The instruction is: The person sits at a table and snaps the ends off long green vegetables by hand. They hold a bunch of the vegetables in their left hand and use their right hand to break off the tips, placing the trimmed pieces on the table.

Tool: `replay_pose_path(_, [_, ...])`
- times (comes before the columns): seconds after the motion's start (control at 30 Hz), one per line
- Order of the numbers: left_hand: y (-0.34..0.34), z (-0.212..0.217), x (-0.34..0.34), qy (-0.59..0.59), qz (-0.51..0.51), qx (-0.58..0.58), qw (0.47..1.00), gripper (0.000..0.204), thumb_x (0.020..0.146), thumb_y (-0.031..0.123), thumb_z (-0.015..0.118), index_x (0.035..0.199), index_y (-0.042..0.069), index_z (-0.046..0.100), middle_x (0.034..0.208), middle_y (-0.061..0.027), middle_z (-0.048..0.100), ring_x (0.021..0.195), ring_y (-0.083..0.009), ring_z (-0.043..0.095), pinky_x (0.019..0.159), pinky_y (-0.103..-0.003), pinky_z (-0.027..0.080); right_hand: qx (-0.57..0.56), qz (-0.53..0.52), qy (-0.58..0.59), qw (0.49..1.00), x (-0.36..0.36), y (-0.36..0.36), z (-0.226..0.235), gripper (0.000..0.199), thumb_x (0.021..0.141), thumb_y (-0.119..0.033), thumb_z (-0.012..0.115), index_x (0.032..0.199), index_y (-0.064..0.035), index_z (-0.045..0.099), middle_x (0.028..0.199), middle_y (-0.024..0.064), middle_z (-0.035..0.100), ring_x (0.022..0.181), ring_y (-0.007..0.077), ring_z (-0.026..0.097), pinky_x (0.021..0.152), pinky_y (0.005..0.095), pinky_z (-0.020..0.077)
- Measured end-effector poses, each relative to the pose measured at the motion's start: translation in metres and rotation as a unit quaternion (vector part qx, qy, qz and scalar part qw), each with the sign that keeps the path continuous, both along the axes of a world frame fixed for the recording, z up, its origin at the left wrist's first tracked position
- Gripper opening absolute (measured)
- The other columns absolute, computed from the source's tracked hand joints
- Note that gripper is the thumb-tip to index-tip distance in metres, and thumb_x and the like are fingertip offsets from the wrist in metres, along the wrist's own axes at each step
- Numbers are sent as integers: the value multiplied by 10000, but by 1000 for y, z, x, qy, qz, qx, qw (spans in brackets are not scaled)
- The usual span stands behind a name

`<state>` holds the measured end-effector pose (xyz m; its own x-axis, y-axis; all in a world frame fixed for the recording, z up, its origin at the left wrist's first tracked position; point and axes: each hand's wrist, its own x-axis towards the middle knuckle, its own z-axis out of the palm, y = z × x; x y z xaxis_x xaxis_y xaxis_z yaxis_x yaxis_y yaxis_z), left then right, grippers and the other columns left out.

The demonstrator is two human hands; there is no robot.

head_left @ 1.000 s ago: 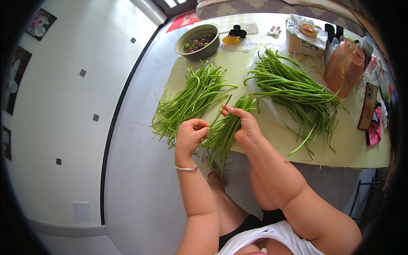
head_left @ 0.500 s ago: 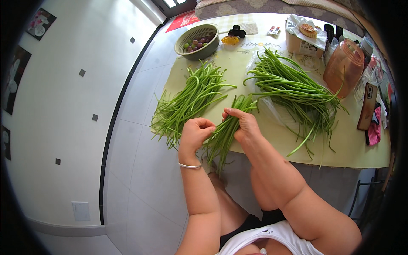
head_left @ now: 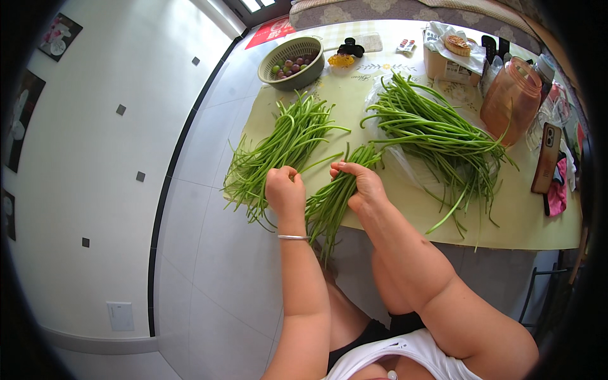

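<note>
My right hand [head_left: 366,185] is closed round a bunch of long, thin green vegetable stems [head_left: 329,209], whose lower ends hang past the table's near edge. To its left, my left hand [head_left: 285,189] is closed in a pinch, and a single green stem [head_left: 322,163] sticks out from its fingers toward the bunch. Beyond my left hand lies a loose pile of the same stems [head_left: 285,139], close to the hand. A larger heap of stems [head_left: 437,123] rests on a clear plastic bag [head_left: 405,161] to the right.
On the table [head_left: 532,231] stand a green-grey colander [head_left: 292,79] of grapes, a black hair claw [head_left: 351,47], a box [head_left: 448,68] topped with a pastry [head_left: 457,44], and a pinkish jar [head_left: 512,104]. A phone [head_left: 546,158] leans at the right edge.
My left hand has moved slightly left from beside the bunch toward the left pile, and a single stem now shows from its fingers. My right hand stays in place on the bunch.
</note>
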<state>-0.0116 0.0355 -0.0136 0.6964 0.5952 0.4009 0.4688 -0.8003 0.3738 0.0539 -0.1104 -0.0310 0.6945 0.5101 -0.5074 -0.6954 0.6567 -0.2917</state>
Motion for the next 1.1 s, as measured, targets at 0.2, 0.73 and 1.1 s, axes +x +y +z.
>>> replay_pose_path(0.2, [-7,27,-8,-57,-88,-193,976,75,705,42,734,748,20,676,636,-15,596,556,-106,524,540,-260,433,-14,6,2,1000,-3,-1,11,257,800,-13,651,1029,11,537,913,111,661,869,224,640,783,391,531])
replay_pose_path(0.73, [12,-7,6,-103,-56,18,993,360,793,83,668,1148,37,632,1086,-143,620,955,-319,586,835,-403,488,11,-1,34,999,-2,1,6,149,790,9,650,914,-37,580,806,97,653,770,234,643,714,354,517])
replay_pose_path(1.1, [8,-5,9,-89,-14,128,988,147,720,86,726,866,89,713,857,-62,652,827,-268,579,735,-389,483,13,10,34,999,-1,-1,9,158,784,12,649,916,-30,574,809,103,658,769,234,645,714,356,519])
